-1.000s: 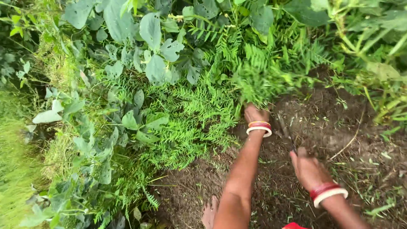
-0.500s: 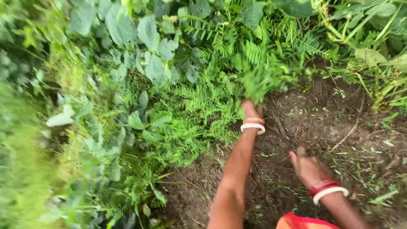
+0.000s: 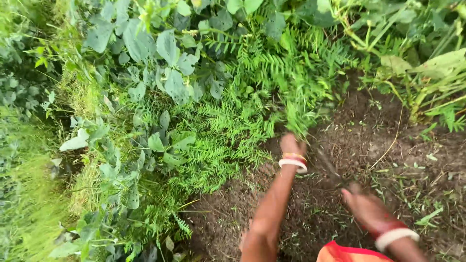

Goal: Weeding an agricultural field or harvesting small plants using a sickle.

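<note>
My left hand (image 3: 291, 144) reaches forward and is shut on a bunch of feathery green weeds (image 3: 300, 104) at their base, just above the soil. It wears red and white bangles at the wrist. My right hand (image 3: 365, 206), also with red and white bangles, is shut on the handle of a thin dark blade (image 3: 329, 167). The blade points up and left toward the held bunch. Motion blur hides the blade's tip.
Dark bare soil (image 3: 388, 145) lies at the lower right. Dense broad-leaved plants (image 3: 165, 73) and ferny weeds (image 3: 218, 145) cover the left and top. Taller pale stalks (image 3: 427, 82) stand at the upper right. An orange-red cloth edge (image 3: 349, 253) shows at the bottom.
The view has shifted slightly. My left hand keeps its hold on the weed bunch. My right hand has moved lower and a little right with the blade.
</note>
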